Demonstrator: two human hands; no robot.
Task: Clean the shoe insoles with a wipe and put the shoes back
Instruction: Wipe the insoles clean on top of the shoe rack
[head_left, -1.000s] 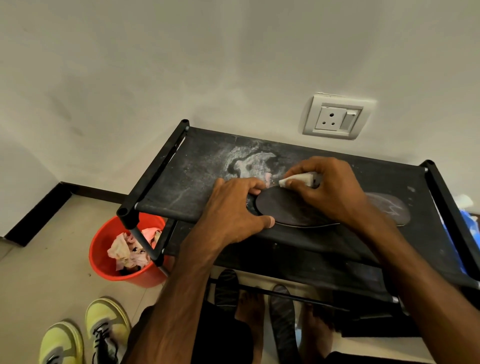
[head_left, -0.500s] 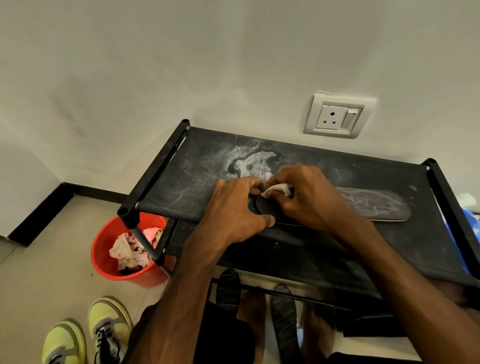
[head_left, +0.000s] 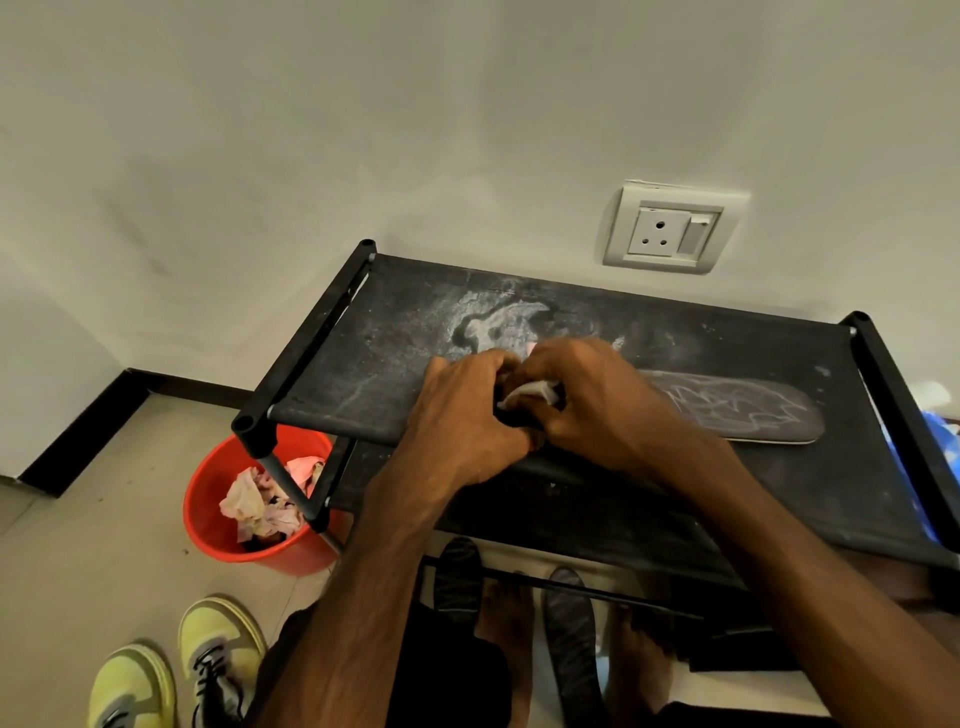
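Right hand (head_left: 597, 408) has slid left along the insole (head_left: 743, 410) to meet the left hand (head_left: 467, 415), uncovering the streaked surface. Right fingers pinch the white wipe (head_left: 530, 391); left fingers curl round the insole's end. Insole lies flat on the shoe rack (head_left: 395, 353) top shelf. Red bucket (head_left: 291, 557) below-left, yellow sneakers (head_left: 221, 636) on floor.

Left hand (head_left: 467, 426) holds the insole (head_left: 737, 410), right hand (head_left: 587, 400) grips the wipe (head_left: 530, 389).

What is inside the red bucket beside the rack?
The bucket holds crumpled pale and pink paper. Its bottom is covered by that, and the rack's leg hides part.
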